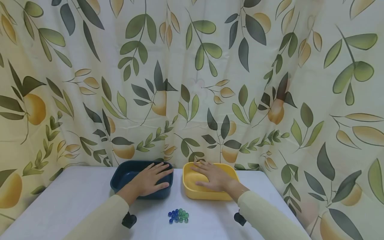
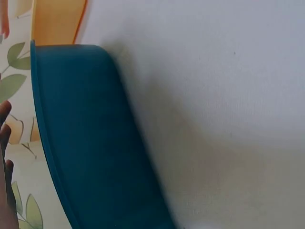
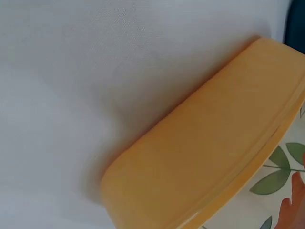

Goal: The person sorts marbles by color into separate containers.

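Observation:
My left hand (image 1: 152,179), palm down with fingers spread, is over the right part of a dark blue bin (image 1: 126,173). Over the yellow bin (image 1: 210,195) my right hand (image 1: 214,176) is spread in the same way. Neither hand holds anything; whether the palms touch the bins I cannot tell. Nearer to me, between the forearms, lies a cluster of glass marbles, blue marbles (image 1: 172,215) on the left and green marbles (image 1: 183,215) on the right. In the wrist views the blue bin's side wall (image 2: 95,138) and the yellow bin's side wall (image 3: 205,138) fill much of the picture.
The bins stand side by side with a narrow gap at the back of a white-covered table (image 1: 84,186). Directly behind them hangs a leaf-and-fruit patterned curtain (image 1: 192,133). A small black device (image 1: 129,220) is strapped under each wrist.

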Demonstrator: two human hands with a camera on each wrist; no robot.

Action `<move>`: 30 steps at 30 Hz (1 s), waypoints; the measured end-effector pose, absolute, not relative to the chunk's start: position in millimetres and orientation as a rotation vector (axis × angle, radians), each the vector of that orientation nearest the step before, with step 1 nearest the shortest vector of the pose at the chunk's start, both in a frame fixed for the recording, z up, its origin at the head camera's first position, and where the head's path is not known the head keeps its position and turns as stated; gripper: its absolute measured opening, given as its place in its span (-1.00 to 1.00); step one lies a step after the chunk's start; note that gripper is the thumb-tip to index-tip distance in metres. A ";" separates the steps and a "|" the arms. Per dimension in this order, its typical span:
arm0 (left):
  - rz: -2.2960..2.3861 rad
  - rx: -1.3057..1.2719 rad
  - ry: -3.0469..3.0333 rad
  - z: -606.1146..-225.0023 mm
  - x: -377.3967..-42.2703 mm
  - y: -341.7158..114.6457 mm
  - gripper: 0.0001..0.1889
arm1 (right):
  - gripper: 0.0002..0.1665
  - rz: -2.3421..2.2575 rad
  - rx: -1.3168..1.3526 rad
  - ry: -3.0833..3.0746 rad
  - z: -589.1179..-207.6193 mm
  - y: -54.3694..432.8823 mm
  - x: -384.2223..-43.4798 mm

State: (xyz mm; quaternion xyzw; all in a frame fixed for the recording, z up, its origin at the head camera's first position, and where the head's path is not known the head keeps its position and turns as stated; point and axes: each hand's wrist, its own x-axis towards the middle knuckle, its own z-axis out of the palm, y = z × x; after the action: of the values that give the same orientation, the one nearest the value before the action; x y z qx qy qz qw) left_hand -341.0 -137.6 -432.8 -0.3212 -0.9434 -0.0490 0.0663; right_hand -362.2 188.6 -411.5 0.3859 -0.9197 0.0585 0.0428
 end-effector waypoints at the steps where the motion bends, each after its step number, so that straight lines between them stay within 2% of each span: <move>1: -0.154 -0.978 -2.838 -432.5 -340.0 -137.8 -0.34 | -0.24 0.190 1.178 -2.819 -410.7 189.6 -361.7; 30: -0.274 -1.002 -2.790 -424.8 -312.5 -139.7 -0.33 | -0.19 0.207 0.961 -2.868 -402.5 241.9 -354.4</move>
State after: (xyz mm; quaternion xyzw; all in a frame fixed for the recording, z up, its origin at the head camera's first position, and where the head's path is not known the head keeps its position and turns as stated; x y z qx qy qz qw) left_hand -312.5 -139.7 -424.8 -0.3354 -0.9340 -0.0916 0.0821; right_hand -354.4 241.9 -402.5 0.3167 -0.9445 0.0683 0.0550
